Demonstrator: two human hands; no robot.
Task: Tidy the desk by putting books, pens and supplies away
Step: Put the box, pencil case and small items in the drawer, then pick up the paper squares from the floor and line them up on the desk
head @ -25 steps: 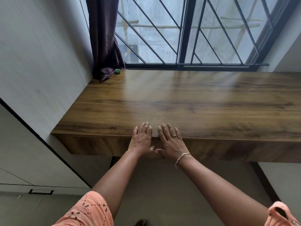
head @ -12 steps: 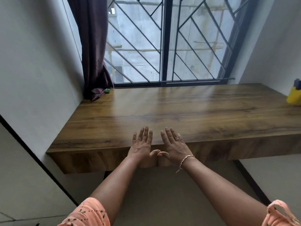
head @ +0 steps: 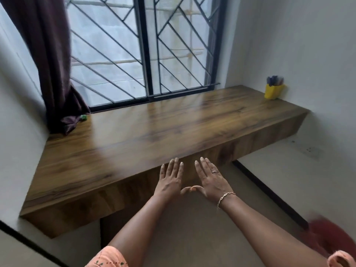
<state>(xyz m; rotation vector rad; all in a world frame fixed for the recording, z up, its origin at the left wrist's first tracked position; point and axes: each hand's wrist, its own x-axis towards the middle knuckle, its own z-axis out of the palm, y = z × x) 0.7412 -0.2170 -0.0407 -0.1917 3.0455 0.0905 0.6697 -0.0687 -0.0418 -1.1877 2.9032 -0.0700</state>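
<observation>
While both hands, left hand (head: 170, 182) and right hand (head: 209, 181), hover flat, spread and empty before the worktop (head: 154, 132), the yellow pen holder (head: 273, 91) at its far right corner looks light and rigid, best gripped around its walls.

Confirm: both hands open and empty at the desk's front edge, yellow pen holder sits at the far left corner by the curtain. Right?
Not quite. The yellow pen holder stands at the far right corner of the desk, against the wall; the curtain hangs at the far left. The head view shows this. The rest holds: left hand and right hand are open and empty at the front edge.
</observation>
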